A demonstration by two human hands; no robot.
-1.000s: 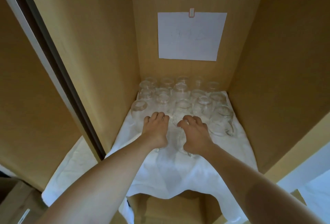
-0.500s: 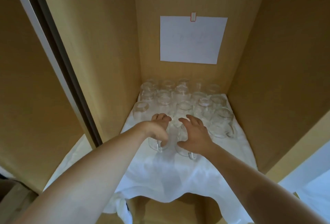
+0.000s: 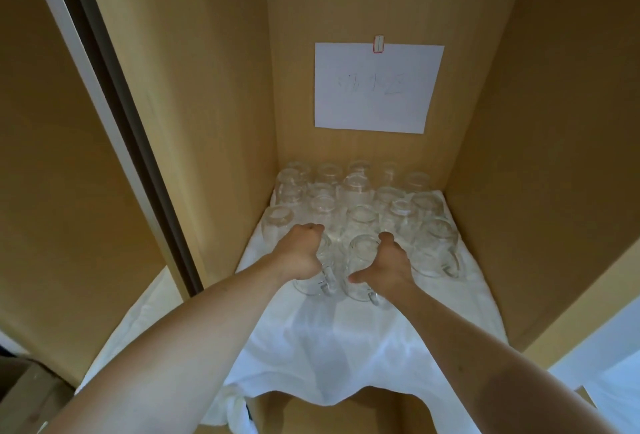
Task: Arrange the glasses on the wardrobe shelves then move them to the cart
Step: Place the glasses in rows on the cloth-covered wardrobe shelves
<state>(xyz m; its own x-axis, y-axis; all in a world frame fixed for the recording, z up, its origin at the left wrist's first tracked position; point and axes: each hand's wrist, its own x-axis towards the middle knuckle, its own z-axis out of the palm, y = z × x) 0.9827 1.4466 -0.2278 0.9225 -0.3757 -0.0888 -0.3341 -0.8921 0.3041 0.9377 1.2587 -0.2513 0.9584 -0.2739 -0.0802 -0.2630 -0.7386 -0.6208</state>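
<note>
**Both hands now clamp a glass mug each at the front of the shelf**

The light-brown wooden wardrobe compartment point(image 3: 194, 94) takes up most of the view, with a white sheet of paper point(image 3: 377, 87) clipped to its back wall. The shelf is covered by a crumpled white cloth point(image 3: 332, 343) that hangs over the front edge. At the back of this cloth stands the cluster of clear upturned glasses point(image 3: 356, 191), packed in rows against the rear wall and still on the shelf.

A second ago both hands lay flat, palms down, over the front row. Since then they have turned and closed. The left hand point(image 3: 300, 253) now curls round the left clear glass mug with a handle point(image 3: 317, 274), and the right hand point(image 3: 389, 265) wraps the right clear glass mug with a handle point(image 3: 360, 267), thumb in front and fingers behind. The two mugs stand just beside each other, nearer the front than the cluster, bases apparently still on the cloth.

In my judgement, the change marks a shift from settling the rows to taking hold of a pair, either to reposition them or to begin carrying them to the cart, which is not in view.
</note>
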